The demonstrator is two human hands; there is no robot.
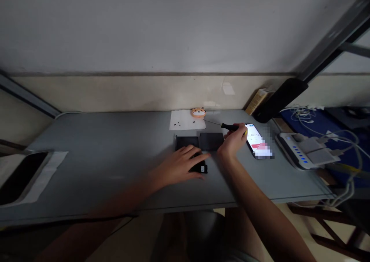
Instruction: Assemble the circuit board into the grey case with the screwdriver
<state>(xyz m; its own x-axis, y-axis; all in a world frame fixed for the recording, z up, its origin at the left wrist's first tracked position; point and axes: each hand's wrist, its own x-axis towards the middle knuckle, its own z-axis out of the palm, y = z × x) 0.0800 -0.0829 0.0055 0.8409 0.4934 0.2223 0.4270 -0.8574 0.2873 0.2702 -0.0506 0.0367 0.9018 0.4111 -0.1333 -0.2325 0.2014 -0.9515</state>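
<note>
My right hand (pixel 232 141) is closed round the black handle of a screwdriver (pixel 229 127). Its thin shaft points left, with the tip close to the orange animal-faced object (pixel 198 113). Under my left hand (pixel 185 162) lies a black case-like part (pixel 199 165), with the fingers spread across it. A dark open tray-like part (pixel 187 141) sits just beyond those fingers. Beside it is a flat black rectangular piece (pixel 212 141), near my right wrist. Several tiny dark bits, which look like screws (pixel 179 125), lie on a white paper (pixel 176 117).
Right of my hand lies a lit phone (pixel 254 138). Farther right stands a white power strip (pixel 300 150) with cables. A black cylinder (pixel 280 100) and a yellow box (pixel 256 101) lean at the wall. At left, a dark-screened device (pixel 23 177) rests on paper.
</note>
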